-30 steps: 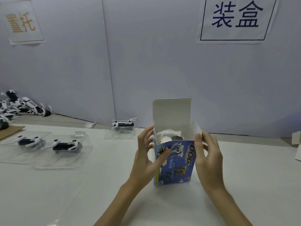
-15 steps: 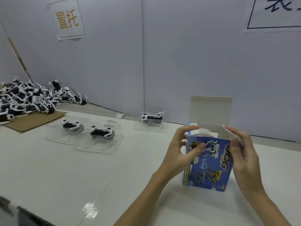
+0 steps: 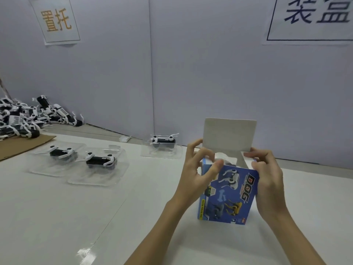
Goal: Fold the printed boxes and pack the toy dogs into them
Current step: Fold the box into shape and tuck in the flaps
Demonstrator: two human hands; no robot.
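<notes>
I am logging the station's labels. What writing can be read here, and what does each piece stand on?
"置托": orange, on the left wall sign.
"装盒": dark blue, on the right wall sign, cut off by the frame edge.
"DOG": on the front of the blue box.
Yellow strip along the box's left edge: too blurred.
Barcode labels on the toy dog pile: too small.

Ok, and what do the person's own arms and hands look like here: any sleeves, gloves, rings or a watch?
Both are bare. The left hand and right hand wear no gloves, and no rings show. Both forearms are uncovered up to the frame edge, with no sleeve, watch or wristband visible.
</notes>
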